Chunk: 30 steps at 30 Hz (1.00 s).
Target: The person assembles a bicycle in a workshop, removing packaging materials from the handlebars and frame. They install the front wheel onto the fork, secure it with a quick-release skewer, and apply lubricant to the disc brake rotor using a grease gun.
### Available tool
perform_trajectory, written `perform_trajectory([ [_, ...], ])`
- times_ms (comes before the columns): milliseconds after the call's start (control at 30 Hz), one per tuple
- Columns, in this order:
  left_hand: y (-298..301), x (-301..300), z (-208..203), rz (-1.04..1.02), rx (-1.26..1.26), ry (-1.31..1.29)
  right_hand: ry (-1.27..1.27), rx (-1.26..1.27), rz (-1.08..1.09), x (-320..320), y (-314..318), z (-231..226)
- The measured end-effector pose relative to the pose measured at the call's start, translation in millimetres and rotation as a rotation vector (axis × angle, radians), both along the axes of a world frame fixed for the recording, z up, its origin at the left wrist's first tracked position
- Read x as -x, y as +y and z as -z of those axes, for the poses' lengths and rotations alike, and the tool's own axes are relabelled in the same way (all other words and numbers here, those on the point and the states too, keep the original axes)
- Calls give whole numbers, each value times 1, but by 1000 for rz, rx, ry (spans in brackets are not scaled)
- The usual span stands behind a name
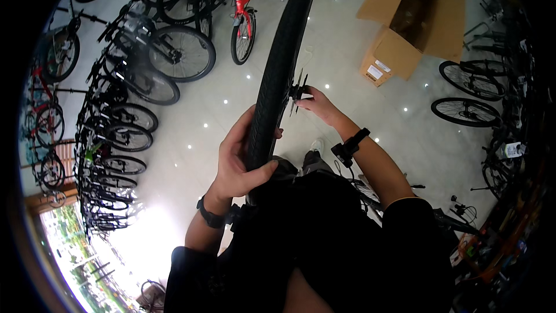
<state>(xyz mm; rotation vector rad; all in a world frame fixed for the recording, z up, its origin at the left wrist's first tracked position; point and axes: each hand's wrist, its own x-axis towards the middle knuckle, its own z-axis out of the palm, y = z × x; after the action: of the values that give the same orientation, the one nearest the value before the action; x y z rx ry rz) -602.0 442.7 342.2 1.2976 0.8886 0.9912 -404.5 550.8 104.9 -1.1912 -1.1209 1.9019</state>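
Note:
A bicycle wheel (pixel 282 43) with a black knobby tyre stands upright in front of my body, seen nearly edge-on. My left hand (pixel 242 159) is wrapped round the near, lower part of its tyre, thumb on the near side and fingertips showing past the right edge. At the wheel's right side, my right hand (pixel 317 106) has its fingers closed at the end of the hub axle (pixel 297 91). A thin disc or cog beside the hub is also seen edge-on. Whether a small part sits between the right fingertips cannot be made out.
Rows of parked bicycles (pixel 130 117) line the left side. A red bicycle (pixel 250 0) stands ahead. An open cardboard box (pixel 399 52) lies on the shiny floor at the far right, and more bicycles (pixel 466 111) stand along the right. My shoe (pixel 317 146) shows below the wheel.

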Motion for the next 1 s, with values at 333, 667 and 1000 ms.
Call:
perform_trajectory([
  [333, 110, -24, 18, 154, 12, -64, -347, -185, 223, -42, 87, 25],
  [667, 278, -19, 27, 95, 19, -116, -668, -337, 235, -189, 142, 49],
  [1000, 362, -74, 37, 76, -34, -39, -1289, -592, 854, -353, 251, -41],
])
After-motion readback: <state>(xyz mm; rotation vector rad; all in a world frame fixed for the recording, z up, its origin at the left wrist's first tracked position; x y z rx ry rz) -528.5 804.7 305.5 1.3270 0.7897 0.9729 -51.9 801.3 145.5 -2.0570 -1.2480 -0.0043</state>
